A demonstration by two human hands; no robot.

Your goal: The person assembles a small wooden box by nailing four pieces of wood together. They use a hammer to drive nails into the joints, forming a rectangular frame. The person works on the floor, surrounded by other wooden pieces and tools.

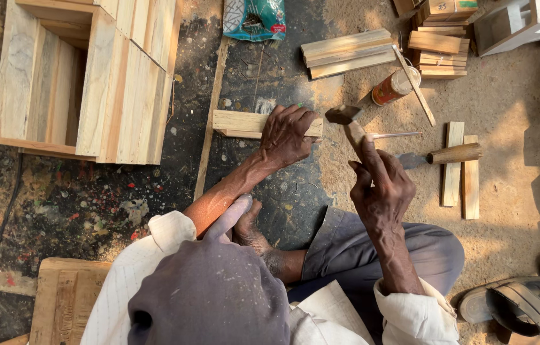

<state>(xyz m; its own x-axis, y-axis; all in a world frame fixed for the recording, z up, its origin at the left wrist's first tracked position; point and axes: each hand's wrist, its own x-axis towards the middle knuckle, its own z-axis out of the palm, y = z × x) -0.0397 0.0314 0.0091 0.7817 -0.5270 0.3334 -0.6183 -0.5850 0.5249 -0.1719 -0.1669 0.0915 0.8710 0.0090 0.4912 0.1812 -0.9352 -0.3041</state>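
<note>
Hidden: the person's head and shoulder fill the lower middle of the view and cover part of the floor [525, 147]; one bare foot [247, 223] shows below the left forearm. The crate and the white frame are cut off by the picture's edges.
Crate: a large pale wooden crate [123, 96] lies on its side at upper left, its open side facing left, well apart from the hands.
Board: a flat wooden board [65, 297] lies at lower left, partly under the sleeve.
White frame: a white-painted wooden frame [519, 22] sits at the top right corner.
Stacks: short wooden slats [347, 54] lie piled at top centre, with a second pile [439, 45] to their right.
Sandals: worn sandals [519, 303] lie at lower right.
Bag: a green and white plastic bag [254, 18] lies at the top edge.
Loose slats: two slats [462, 166] lie side by side right of the hands, and a chisel [442, 155] with a wooden handle lies across them.
Bottle: a small orange-brown bottle [394, 86] lies tilted near the slat stacks.
Left hand: the left hand [286, 134] presses, fingers spread and curled, on a small wooden block [241, 122] lying on the dark floor.
Right hand: the right hand [382, 185] is closed round the handle of a hammer [345, 118], whose head is raised just right of the block.
Nail: a thin nail or rod [394, 135] lies just beside the hammer; hard to make out.
</note>
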